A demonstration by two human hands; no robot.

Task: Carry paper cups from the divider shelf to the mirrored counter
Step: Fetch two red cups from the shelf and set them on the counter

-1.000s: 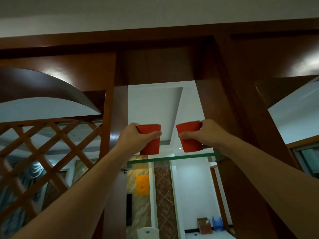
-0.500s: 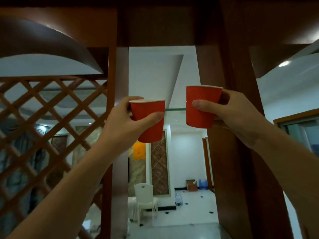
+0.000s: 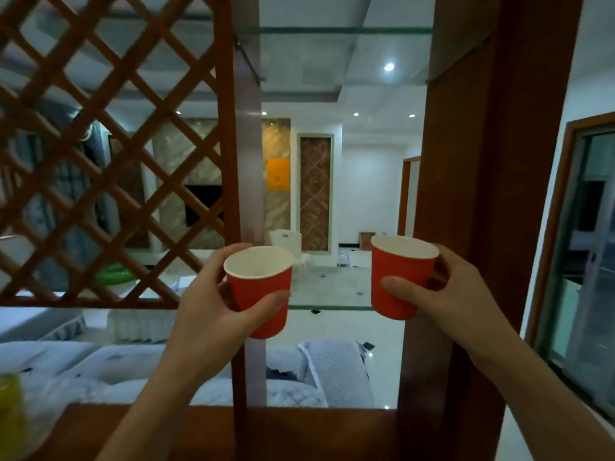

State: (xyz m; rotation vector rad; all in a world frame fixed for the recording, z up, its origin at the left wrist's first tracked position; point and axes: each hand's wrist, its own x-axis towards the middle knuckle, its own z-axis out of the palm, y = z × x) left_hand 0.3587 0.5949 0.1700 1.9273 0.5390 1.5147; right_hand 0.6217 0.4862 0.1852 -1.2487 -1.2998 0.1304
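While both hands are raised in front of the wooden divider [image 3: 492, 194], the head view lists as follows. Left hand [image 3: 213, 307]: at about 7 o'clock of centre, fingers and thumb wrapped around a red paper cup [image 3: 261, 294], upright, white inside, mouth open to the camera. Right hand [image 3: 452, 294]: at about 4 o'clock, gripping a second red cup [image 3: 399, 281], upright, thumb across its front wall. The two cups are held apart in the air, touching no shelf. Glass shelf [image 3: 326, 307]: runs level between the two posts, behind and between the cups; an upper glass shelf [image 3: 342, 29] at 12 o'clock. Lattice panel [image 3: 109, 154]: 9 to 11 o'clock. Wooden ledge [image 3: 299, 430]: 6 o'clock, below the forearms. Yellow item [image 3: 10, 417]: blurred, 8 o'clock, kind unclear.
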